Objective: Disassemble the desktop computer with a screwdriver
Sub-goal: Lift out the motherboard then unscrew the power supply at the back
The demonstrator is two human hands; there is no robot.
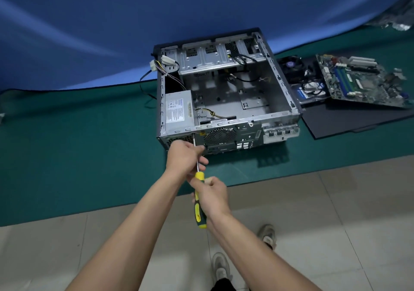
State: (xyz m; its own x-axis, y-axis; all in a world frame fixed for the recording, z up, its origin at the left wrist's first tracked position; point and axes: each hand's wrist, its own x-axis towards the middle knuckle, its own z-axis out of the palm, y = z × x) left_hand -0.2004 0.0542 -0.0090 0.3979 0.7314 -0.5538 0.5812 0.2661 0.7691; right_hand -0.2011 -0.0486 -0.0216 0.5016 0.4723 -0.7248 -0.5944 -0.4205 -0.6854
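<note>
Right hand [211, 195] grips screwdriver [199, 197]; tip at case [226, 93] rear edge.

Blue backdrop [89, 22], green mat [67, 145], tiled floor [336, 223].

One case [228, 93] sits open on the green surface [78, 145]. Inside it, at its left, is one power supply [178, 109]. At the case's near wall stands one screwdriver [198, 192], with two hands on it: the left hand [184, 156] and the right hand [211, 195]. Right of the case lie one motherboard [360, 81], one fan [291, 67] and one black panel [358, 118]. Below the case, on the floor, are two shoes [267, 236].
</note>
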